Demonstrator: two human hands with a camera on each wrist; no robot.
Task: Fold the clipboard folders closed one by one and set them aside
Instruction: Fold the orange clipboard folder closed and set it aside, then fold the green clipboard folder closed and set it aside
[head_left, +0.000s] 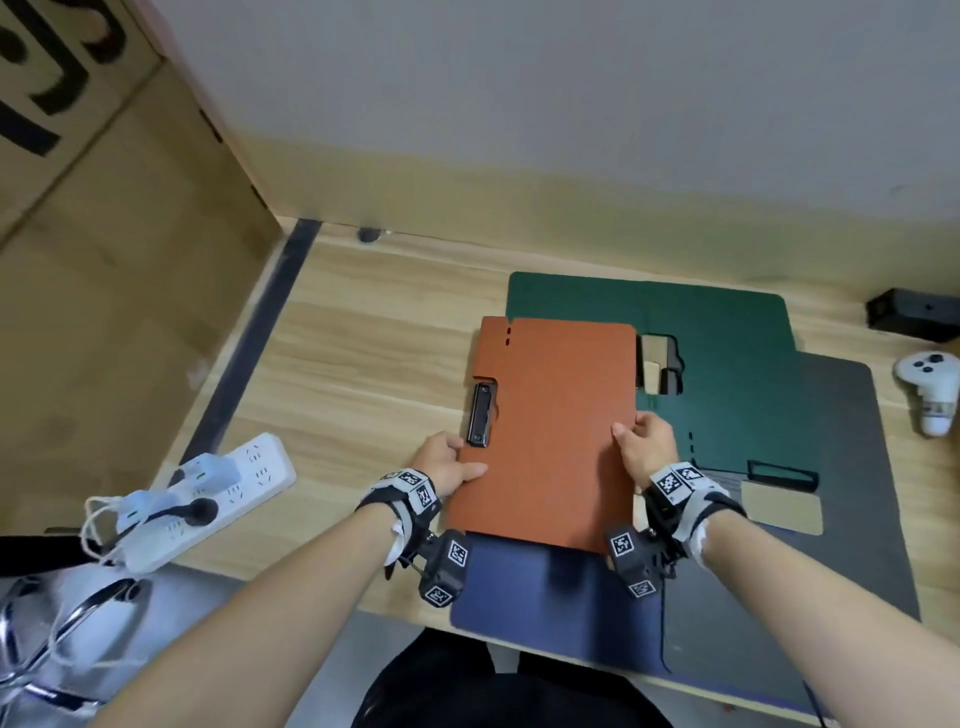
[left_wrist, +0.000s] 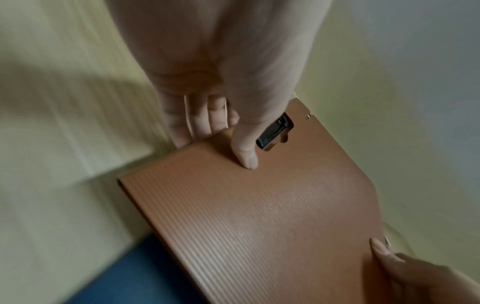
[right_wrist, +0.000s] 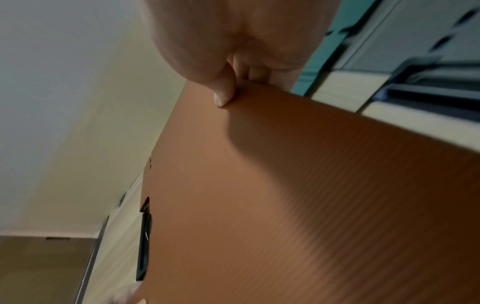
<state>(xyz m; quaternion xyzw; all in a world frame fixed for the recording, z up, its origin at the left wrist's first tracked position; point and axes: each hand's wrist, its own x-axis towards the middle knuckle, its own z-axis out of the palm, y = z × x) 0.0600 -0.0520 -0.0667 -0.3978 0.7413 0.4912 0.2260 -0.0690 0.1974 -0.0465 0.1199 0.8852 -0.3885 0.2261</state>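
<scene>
An orange clipboard folder (head_left: 556, 431) is folded closed, its black clip (head_left: 479, 414) showing in a notch on its left edge. Both hands hold it above the desk. My left hand (head_left: 448, 462) grips the left edge just below the clip, thumb on top (left_wrist: 245, 156) and fingers underneath. My right hand (head_left: 641, 441) grips the right edge, thumb on the cover (right_wrist: 224, 95) and fingers below. An open green folder (head_left: 727, 364) lies flat behind it, a dark grey one (head_left: 852, 499) at the right, and a blue one (head_left: 550, 597) beneath at the desk's front edge.
A white power strip (head_left: 208, 499) with plugs lies at the desk's left front. A white controller (head_left: 930, 389) and a black block (head_left: 909, 312) sit at the far right. A large cardboard box (head_left: 104, 234) stands left. The wall runs along the back of the wooden desk (head_left: 363, 364).
</scene>
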